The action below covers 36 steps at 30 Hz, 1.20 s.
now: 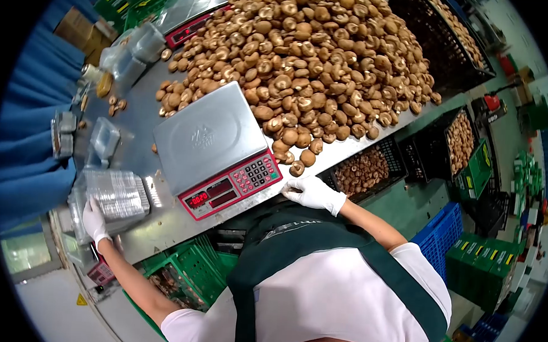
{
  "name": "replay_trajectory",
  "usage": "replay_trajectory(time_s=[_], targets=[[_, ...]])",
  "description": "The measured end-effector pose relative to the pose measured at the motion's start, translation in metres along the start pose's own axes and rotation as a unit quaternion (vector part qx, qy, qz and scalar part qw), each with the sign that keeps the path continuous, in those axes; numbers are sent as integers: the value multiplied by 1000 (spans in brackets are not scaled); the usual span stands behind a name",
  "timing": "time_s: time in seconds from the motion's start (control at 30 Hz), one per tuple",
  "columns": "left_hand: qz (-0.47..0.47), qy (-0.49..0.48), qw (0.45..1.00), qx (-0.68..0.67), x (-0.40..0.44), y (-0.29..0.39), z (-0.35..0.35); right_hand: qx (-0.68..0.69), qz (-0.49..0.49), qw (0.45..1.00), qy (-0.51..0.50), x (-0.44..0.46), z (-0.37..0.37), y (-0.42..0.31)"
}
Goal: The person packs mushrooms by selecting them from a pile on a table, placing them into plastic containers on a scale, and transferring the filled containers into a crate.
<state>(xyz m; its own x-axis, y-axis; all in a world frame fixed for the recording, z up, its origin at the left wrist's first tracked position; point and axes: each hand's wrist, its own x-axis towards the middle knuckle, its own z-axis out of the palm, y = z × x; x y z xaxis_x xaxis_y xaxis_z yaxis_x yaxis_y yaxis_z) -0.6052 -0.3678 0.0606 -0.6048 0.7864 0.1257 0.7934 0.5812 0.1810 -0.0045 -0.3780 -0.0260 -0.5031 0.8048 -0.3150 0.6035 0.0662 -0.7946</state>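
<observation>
Head view showed the left hand (94,221) against the stacked trays (117,191) on the table (158,227), its grip unclear; the right hand (314,194) was half open. Uneven pulling could have toppled the stack.

Shows a draped blue curtain (35,105) between nine and ten o'clock, a bright window (27,253) above white wall (54,305) toward eight, green floor (407,204) toward three, and a glossy metal desk (140,101).

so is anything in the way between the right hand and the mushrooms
Nothing visible: only a strip of table lies between the right hand and the nearest mushrooms. The scale sits to the left, out of that path.
</observation>
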Motion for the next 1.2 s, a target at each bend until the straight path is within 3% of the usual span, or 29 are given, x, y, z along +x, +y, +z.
replay_trajectory(time_s=[0.03, 0.1, 0.13, 0.2, 0.23, 0.3, 0.33, 0.37, 0.4, 0.47, 0.5, 0.57, 0.6, 0.63, 0.7, 0.73, 0.83, 0.87, 0.9, 0.93, 1.07, 1.13, 1.2], targets=[[19, -19, 1000, -16, 5, -4, -3, 5, 3, 1000, 7, -4, -4, 6], [34, -34, 993, -109, 50, -81, 29, 14, 34, 999, 32, -10, -8, 20], [37, -36, 993, -106, 49, -78, 24, 11, 21, 999, 47, -12, -12, 27], [-104, -80, 916, -379, 45, -77, 11, 21, 44, 997, 60, -17, -19, 34], [-105, -79, 918, -375, 50, -90, 10, 16, 45, 996, 70, -17, -21, 39], [-216, -111, 931, -272, 83, -130, 10, 17, 27, 996, 80, -17, -31, 42], [-256, -72, 918, -294, 101, -150, 11, 25, 32, 995, 92, -16, -34, 46], [-226, 49, 965, -121, 133, -182, -3, 33, 38, 993, 105, -15, -38, 51], [-187, 167, 966, 58, 153, -201, -18, 42, 63, 992, 99, -14, -47, 49], [-213, 340, 909, 111, 42, -36, -104, 24, 66, 986, 149, -9, -63, 50], [-215, 342, 907, 116, 28, -10, -120, -12, 74, 980, 186, -6, -69, 56], [-107, 430, 895, -41, 10, 22, -140, -130, 75, 957, 248, 8, -85, 66], [1, 437, 897, -67, 0, 41, -130, -124, 94, 952, 265, 16, -95, 68], [111, 437, 888, -92, -10, 62, -113, -211, 105, 923, 304, 22, -105, 63], [293, 369, 879, 68, -45, 120, -79, -288, 109, 881, 359, 39, -117, 68], [257, 287, 915, -120, -47, 123, -43, -308, 88, 867, 382, 47, -120, 74], [339, 125, 930, -70, -99, 183, 33, -351, 78, 845, 395, 63, -125, 84], [300, 32, 949, -94, -114, 189, 58, -351, 96, 857, 366, 66, -126, 84], [317, -29, 946, -59, -127, 199, 72, -351, 114, 866, 337, 68, -126, 84], [369, -36, 926, -62, -136, 201, 88, -340, 105, 864, 358, 73, -122, 92], [326, -84, 939, -65, -153, 221, 76, -299, 116, 881, 347, 73, -127, 97], [203, -191, 952, -125, -159, 240, 56, -233, 118, 902, 344, 69, -133, 94], [214, -149, 955, -141, -161, 254, 57, -129, 145, 931, 308, 55, -145, 79]])
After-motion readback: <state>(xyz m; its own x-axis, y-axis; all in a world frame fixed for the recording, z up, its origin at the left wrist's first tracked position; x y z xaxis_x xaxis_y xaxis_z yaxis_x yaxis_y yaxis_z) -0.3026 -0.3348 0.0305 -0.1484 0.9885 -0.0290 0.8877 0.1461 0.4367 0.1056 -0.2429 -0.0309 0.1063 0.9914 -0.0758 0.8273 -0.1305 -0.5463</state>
